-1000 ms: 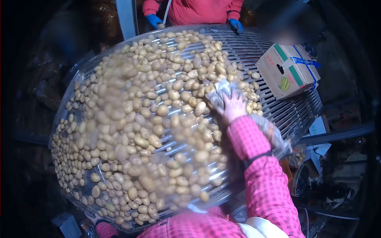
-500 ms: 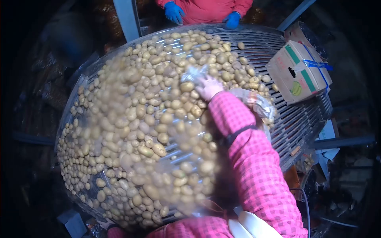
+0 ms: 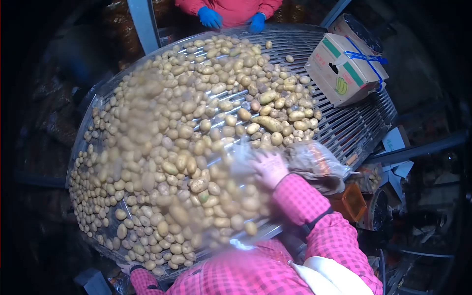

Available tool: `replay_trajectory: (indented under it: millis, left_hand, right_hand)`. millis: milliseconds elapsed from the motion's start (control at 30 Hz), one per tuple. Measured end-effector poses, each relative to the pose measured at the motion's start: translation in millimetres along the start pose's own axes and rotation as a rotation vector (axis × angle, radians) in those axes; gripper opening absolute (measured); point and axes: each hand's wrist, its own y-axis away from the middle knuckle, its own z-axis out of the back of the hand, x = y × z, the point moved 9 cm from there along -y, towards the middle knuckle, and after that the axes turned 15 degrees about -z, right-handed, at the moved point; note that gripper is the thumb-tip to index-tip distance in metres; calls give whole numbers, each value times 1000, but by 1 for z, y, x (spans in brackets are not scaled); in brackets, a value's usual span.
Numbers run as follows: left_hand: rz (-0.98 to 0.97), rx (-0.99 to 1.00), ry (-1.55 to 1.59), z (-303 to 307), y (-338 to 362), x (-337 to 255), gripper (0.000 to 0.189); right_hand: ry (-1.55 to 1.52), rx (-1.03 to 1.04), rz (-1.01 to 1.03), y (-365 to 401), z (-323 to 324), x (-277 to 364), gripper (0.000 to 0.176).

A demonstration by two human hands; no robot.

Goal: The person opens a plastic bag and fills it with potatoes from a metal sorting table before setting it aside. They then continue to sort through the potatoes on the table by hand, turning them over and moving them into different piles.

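Note:
Potatoes (image 3: 199, 185) lie in a thick layer over a slatted metal sorting table (image 3: 344, 125). My right hand (image 3: 269, 168), gloved in pale pink, is closed on a crumpled piece of clear plastic (image 3: 241, 156) low over the potatoes at the right of the pile. Just beside this hand is a wrinkled plastic bag (image 3: 317, 160) with orange print. My left hand (image 3: 129, 267) rests at the table's lower left rim, small in view, with its fingers stretched out. A blurry smear covers part of the pile.
Across the table stands a person in red with blue gloves (image 3: 210, 17). A banana carton (image 3: 344, 73) tied with blue strap sits on the slats at the right. Beyond the right edge are an orange container (image 3: 353, 202) and opened cartons (image 3: 395, 140). Metal posts (image 3: 143, 24) rise around the table.
My right hand has drawn back toward me with the clear plastic, and the printed bag has come nearer too. Slats and long potatoes show where the hand was. The view has shifted slightly.

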Motion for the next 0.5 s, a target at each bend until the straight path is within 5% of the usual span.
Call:
replay_trajectory:
  millis: [67, 233, 333, 433, 467, 500]
  left_hand:
    - [86, 120, 13, 14, 13, -18, 63]
    - [137, 141, 13, 25, 16, -21, 63]
    - [119, 79, 7, 14, 9, -8, 61]
    - [81, 34, 15, 12, 7, -2, 61]
    - [75, 40, 12, 14, 8, -3, 61]
    - [68, 45, 12, 15, 7, -4, 60]
  right_hand:
    - [78, -149, -21, 1, 21, -28, 41]
    - [-47, -517, -606, -22, 83, -175, 60]
    - [-487, -447, -819, -64, 67, -273, 61]
    - [-860, -327, -793, -130, -37, -378, 53]
    - [-549, -193, -970, -119, -22, -346, 49]
    - [-610, -211, -903, -118, -17, -332, 49]
